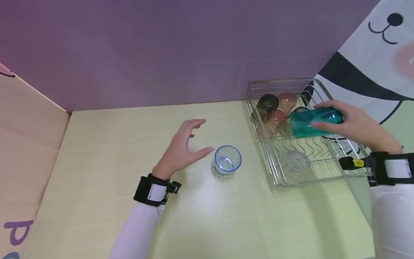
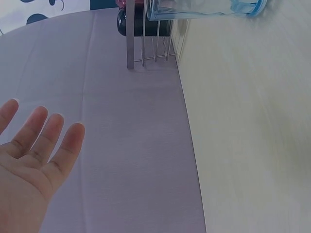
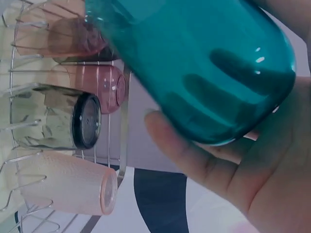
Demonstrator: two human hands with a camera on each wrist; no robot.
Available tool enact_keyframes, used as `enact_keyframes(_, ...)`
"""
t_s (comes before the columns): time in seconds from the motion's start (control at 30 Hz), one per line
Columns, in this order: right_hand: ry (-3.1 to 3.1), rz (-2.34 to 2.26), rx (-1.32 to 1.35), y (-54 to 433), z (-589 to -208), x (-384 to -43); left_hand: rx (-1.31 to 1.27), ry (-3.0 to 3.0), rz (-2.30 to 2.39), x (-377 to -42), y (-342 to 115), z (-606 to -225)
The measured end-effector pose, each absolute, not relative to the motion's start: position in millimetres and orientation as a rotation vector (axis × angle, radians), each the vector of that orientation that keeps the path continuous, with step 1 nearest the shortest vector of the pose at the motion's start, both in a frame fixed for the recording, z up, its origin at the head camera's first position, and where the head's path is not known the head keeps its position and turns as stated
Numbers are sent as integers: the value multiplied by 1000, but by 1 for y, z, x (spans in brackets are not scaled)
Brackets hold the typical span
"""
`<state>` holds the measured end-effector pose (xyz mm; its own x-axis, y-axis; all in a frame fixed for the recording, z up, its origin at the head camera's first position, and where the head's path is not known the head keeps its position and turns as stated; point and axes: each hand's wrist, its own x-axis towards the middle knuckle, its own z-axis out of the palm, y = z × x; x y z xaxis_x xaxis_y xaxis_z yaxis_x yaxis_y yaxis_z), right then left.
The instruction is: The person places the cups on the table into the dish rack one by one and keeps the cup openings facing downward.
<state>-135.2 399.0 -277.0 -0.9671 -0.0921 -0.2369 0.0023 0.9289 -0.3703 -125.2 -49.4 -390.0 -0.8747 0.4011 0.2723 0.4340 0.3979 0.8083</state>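
My right hand [image 1: 359, 126] holds a teal translucent cup [image 1: 315, 122], lying nearly sideways above the wire rack. In the right wrist view its fingers are curled around the teal cup [image 3: 214, 73] near the base. My left hand [image 1: 178, 151] is over the table with thumb and fingers spread, holding nothing. Just right of its thumb stands a clear drinking glass with a blue rim [image 1: 228, 160], upright on the table; thumb and glass look close but apart. In the left wrist view the fingers [image 2: 65, 150] are straight and part of the glass [image 2: 204, 9] shows at the top.
The wire dish rack [image 1: 275, 176] stands at the table's right side. Inside are upside-down cups: a dark one [image 1: 267, 103], pinkish ones [image 1: 275, 120] and a clear one [image 1: 297, 162] at the front. A purple wall [image 1: 161, 54] closes off the back.
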Motion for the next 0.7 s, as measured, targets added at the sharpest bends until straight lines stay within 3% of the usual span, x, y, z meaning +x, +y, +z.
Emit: enact_keyframes(0.7,2767,-257,-70,421,-281,-133,-756,-2600,-1525,-125,-50,-390)
